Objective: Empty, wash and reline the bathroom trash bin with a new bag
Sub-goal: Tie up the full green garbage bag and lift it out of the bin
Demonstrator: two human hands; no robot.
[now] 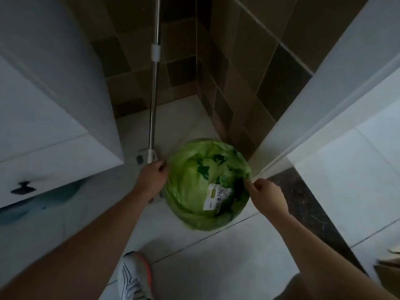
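A round trash bin lined with a green plastic bag (190, 191) stands on the pale floor tiles in the corner. Inside lies crumpled waste, including a white wrapper with a yellow label (217, 197). My left hand (151, 178) rests on the bag's left rim, fingers curled over the edge. My right hand (263, 194) pinches the bag's right rim between thumb and fingers. The bin's own wall is hidden under the bag.
A metal mop handle (154, 100) leans in the corner just left of the bin. A white cabinet (54, 118) fills the left side. A white door (313, 109) stands open on the right, over a dark threshold. My shoe (134, 276) is below.
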